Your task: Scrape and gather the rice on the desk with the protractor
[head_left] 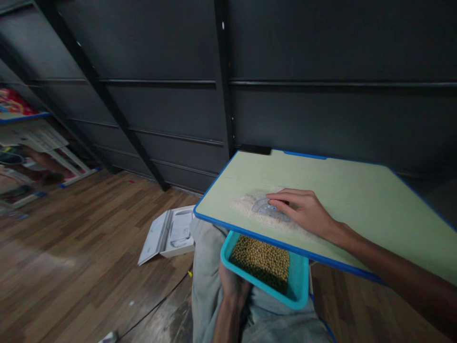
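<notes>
Under the table's [350, 205] near edge, the left hand [233, 284] cups a turquoise plastic tray [262, 285] from below, its fingers mostly hidden. Laden with soybeans [262, 256], the tray looks fairly heavy and prone to spill if tipped; a broad palm suits it. On the table, white rice-like grains [244, 202] should slide loosely. Among them is a clear protractor [269, 208], probably light, stiff and slick, its rim pinched by the right hand [274, 199], thumb and fingers nearly together.
</notes>
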A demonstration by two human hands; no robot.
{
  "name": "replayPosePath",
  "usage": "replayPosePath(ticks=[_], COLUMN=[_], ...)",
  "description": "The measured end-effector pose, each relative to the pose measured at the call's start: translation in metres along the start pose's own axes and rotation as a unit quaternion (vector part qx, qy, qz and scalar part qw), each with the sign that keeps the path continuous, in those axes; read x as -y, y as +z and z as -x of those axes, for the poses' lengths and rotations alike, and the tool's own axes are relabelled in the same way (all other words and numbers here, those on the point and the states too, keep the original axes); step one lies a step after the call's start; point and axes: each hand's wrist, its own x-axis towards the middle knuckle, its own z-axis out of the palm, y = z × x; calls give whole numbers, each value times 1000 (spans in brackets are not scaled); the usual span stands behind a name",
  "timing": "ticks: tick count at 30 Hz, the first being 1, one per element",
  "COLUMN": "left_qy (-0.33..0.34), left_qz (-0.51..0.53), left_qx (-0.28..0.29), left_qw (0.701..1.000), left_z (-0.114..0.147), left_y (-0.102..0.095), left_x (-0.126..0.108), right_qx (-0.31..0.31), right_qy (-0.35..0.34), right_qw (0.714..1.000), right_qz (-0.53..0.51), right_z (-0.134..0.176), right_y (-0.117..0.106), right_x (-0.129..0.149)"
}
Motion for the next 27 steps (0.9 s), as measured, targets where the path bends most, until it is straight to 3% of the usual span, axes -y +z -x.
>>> replayPosePath(ticks=[14, 19, 27], left_qy=[6, -7, 9], left_qz=[-5, -7, -12], left_qx=[17, 49, 43], left_qw=[1000, 999, 999], left_z=[-1, 3, 3], left_y=[-1, 5, 3], left_x=[1, 0, 1], right_qx=[30, 41, 47], right_qy=[-38, -47, -47], right_qw=[999, 998, 998], right_qz=[-13, -6, -20], right_z=[6, 8, 8], right_y=[9, 12, 11], right_x=[10, 12, 15])
